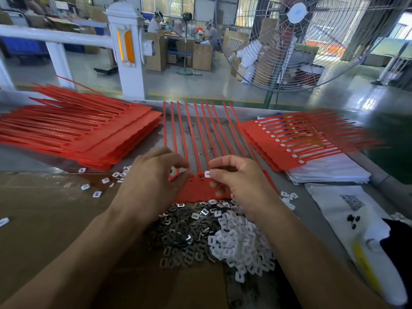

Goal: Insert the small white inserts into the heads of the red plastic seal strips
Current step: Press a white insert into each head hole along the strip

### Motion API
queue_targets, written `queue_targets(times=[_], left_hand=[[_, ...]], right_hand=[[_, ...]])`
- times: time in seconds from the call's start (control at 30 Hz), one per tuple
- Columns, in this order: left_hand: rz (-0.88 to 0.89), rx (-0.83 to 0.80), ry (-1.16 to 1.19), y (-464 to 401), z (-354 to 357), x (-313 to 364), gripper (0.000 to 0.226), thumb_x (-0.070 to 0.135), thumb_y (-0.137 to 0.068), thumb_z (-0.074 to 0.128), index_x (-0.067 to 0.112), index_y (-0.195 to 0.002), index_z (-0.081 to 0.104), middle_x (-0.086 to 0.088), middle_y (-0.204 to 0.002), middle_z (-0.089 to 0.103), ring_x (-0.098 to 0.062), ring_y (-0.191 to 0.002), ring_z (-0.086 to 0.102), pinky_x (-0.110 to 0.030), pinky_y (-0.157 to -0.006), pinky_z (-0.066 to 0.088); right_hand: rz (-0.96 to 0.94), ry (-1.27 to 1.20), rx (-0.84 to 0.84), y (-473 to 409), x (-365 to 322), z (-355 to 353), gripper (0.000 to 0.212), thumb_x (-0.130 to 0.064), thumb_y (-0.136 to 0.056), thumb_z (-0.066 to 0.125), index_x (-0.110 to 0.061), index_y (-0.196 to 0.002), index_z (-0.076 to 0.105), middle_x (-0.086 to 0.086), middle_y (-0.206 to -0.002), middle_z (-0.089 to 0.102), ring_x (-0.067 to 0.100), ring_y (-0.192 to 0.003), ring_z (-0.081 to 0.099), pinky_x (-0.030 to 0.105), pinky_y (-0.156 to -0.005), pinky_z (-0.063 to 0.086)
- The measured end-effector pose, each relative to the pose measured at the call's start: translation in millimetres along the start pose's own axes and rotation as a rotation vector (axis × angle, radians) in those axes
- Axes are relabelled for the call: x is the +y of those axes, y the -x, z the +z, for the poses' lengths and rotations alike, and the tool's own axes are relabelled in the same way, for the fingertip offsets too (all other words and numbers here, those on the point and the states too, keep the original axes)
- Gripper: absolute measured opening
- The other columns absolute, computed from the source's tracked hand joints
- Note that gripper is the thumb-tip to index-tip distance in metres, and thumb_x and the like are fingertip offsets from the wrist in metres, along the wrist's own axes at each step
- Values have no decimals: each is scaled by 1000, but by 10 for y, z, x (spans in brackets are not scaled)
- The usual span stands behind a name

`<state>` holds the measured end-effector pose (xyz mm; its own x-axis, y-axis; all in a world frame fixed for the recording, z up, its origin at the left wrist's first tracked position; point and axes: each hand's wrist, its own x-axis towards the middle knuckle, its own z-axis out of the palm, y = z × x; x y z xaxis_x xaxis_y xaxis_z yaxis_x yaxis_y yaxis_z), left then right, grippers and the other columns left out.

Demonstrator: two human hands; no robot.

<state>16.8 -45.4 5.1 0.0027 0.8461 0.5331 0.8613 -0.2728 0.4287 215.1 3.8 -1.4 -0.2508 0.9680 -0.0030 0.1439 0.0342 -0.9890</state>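
A red sheet of joined seal strips (196, 190) lies flat in front of me, its tails fanning away toward the table's far edge. My right hand (240, 181) pinches one small white insert (207, 174) right at a slot in the row of heads. My left hand (151, 179) rests on the left end of the same row, fingers curled onto the heads. Just below the sheet lies a heap of white inserts (243, 241) beside a heap of small metal clips (185, 230).
A thick stack of red strip sheets (93, 134) lies at the left. Another stack (296, 139), with white inserts in its heads, rests on white bags at the right. Loose inserts (98, 194) are scattered on brown cardboard. A large fan (296, 41) stands beyond the table.
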Motion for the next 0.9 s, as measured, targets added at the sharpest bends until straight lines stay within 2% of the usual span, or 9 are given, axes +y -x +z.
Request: queue_targets(times=[0.07,0.2,0.37,0.47,0.53,0.63,0.77,0.9], left_hand=[[76,-16,65,5,32,68,18,29,-84,78,28,-101,72,15,-91,62,-8,-81,58,-38,-79,51],[166,-23,54,26,75,99,20,31,-85,78,32,-103,68,17,-93,62,-4,-84,57,-36,-83,47],[193,-28,24,31,76,81,18,33,-86,75,34,-103,69,17,-96,62,-6,-90,57,-29,-83,37],[198,-18,9,24,74,66,16,29,-85,76,31,-100,70,15,-95,63,-9,-91,58,-31,-83,37],[153,8,-12,5,57,16,12,30,-86,75,30,-98,71,15,-94,65,-11,-92,58,-36,-84,39],[14,20,-64,-14,34,-135,9,35,-87,73,32,-96,72,15,-95,65,-15,-95,57,-43,-89,41],[-128,-37,-114,-4,65,-276,9,40,-89,72,36,-97,72,16,-98,62,-15,-104,53,-36,-93,32],[-176,-86,-109,-22,129,-288,10,46,-88,71,38,-94,72,16,-99,60,-11,-107,48,-31,-89,23]], right_hand=[[11,-26,-16,-13,1,21,11,-10,-94,73,-19,-99,75,2,-71,74,11,-61,68,23,-56,54],[11,-59,-51,-9,-5,42,11,-10,-92,74,-19,-97,77,0,-75,74,11,-67,68,22,-54,52],[20,-68,-81,9,-6,45,11,-9,-92,75,-18,-98,77,0,-75,72,12,-67,66,24,-55,51],[1,-28,-63,19,-12,38,10,-15,-92,75,-22,-99,77,-4,-73,73,8,-65,66,21,-55,51],[-49,94,-2,24,-6,28,7,-28,-91,75,-31,-97,76,-7,-75,74,4,-65,68,20,-60,52],[-113,222,69,20,23,2,8,-38,-91,72,-45,-94,73,-11,-84,76,6,-75,71,28,-71,56],[-112,249,53,34,28,-3,6,-37,-94,70,-36,-91,75,-8,-86,76,9,-78,72,36,-82,61],[-126,298,18,52,23,7,7,-36,-96,68,-34,-93,74,-11,-85,75,5,-78,71,28,-78,59]])
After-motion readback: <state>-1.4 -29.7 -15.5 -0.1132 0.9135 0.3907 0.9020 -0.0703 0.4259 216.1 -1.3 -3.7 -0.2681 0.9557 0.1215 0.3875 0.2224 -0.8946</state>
